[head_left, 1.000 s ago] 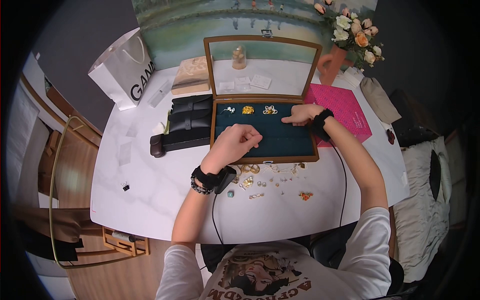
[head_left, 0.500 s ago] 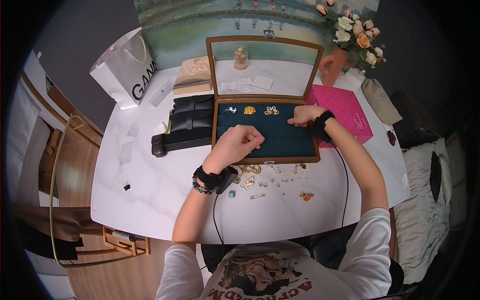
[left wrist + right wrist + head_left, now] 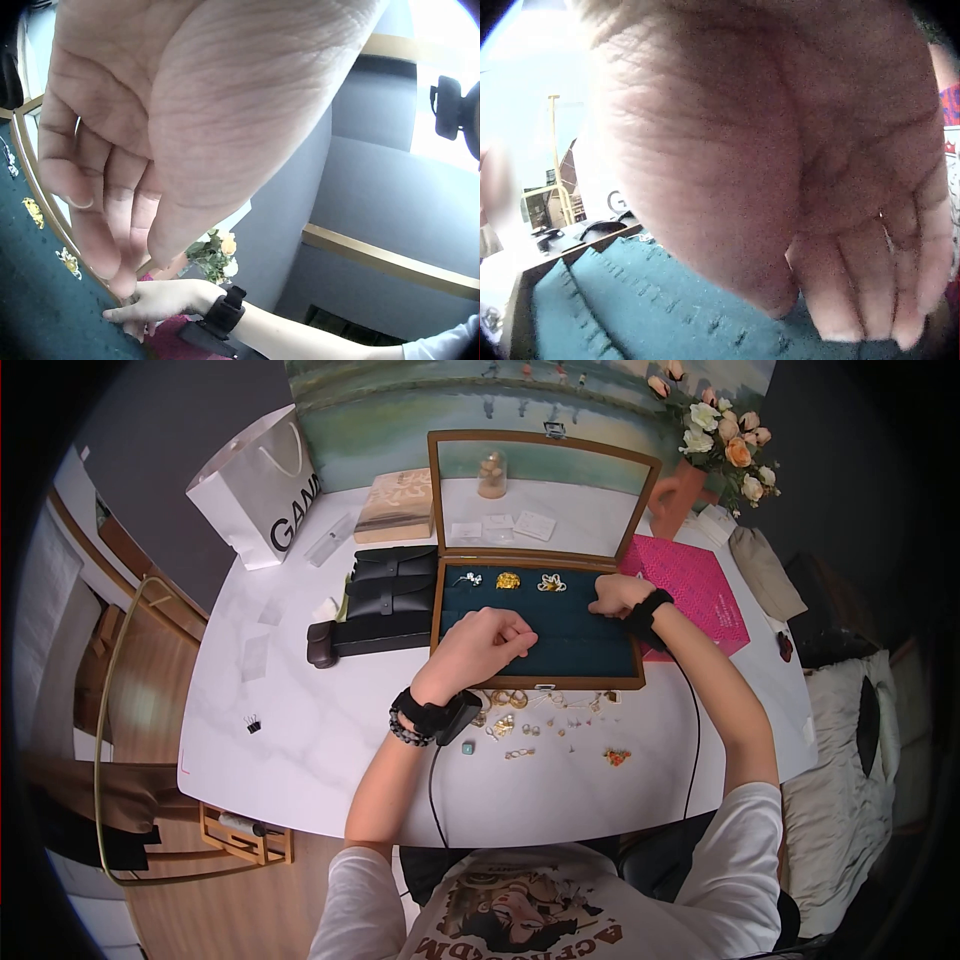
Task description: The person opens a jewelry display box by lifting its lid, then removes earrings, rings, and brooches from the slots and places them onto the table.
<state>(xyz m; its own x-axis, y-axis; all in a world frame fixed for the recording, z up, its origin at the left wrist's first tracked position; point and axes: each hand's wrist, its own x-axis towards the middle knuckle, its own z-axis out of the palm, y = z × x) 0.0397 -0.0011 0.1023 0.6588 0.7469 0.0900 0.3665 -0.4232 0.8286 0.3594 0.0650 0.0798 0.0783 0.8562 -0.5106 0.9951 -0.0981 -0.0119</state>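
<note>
In the head view, an open wooden jewelry box [image 3: 540, 683] with teal lining [image 3: 583, 645] holds a silver piece [image 3: 467, 579], a gold piece [image 3: 508, 580] and a white-and-gold piece [image 3: 551, 583] along its back row. My left hand [image 3: 470, 653] hovers over the front left of the lining, fingers loosely bent; its palm [image 3: 195, 112] fills the left wrist view, with nothing visible in it. At the lining's right side, my right hand [image 3: 622, 596] points its fingers down. The right wrist view shows its fingers [image 3: 870, 300] against the lining; whether something lies under them is hidden.
Several earrings, rings and chains lie before the box, with a teal piece [image 3: 468, 748] and an orange-red piece [image 3: 617, 757]. Black cases [image 3: 390, 600] stand left, a pink box [image 3: 695, 595] right. A mirror lid [image 3: 545, 500] rises behind. Cables [image 3: 696, 730] trail from both wrists.
The head view has shifted, so the box sits slightly farther right in it. My right hand has drawn slightly rightward from the white-and-gold piece. My left hand holds nearly the same pose.
</note>
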